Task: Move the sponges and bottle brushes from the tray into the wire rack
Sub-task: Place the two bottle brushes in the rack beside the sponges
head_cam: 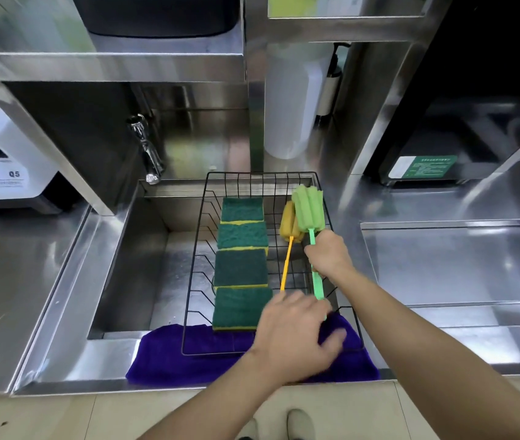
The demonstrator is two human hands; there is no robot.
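- Bottle brushes were the matter in hand: the green bottle brush (311, 223) was gripped by the right hand (328, 254), its fingers clamped round the green handle just below the foam head, the rest of the handle running out below the fist toward the person.
- That high grip looked chosen for control, so the foam head could be steered down beside the yellow bottle brush (290, 231) rather than swinging loose.
- Beyond the right fingertips the green foam head stood over the far right corner of the wire rack (198, 249), touching or nearly touching the yellow head; I could not tell which.
- The yellow brush lay in the rack just left of the right hand, its thin handle slanting back toward the left hand (296, 331).
- The left hand hovered over the rack's near edge with fingers spread and apart; it was blurred, and the yellow handle's end sat at or just past its fingertips. Whether they touched it I could not tell.
- Four green-and-yellow sponges (241, 265) sat in a row, scouring side up, to the left of both hands, well clear of the fingers, presumably laid flat to leave the right strip for the brushes.
- A purple cloth (188, 357) lay under the rack's near end, beneath the left palm, likely to catch drips.
- No tray was identifiable; by my judgement the task was nearly finished.
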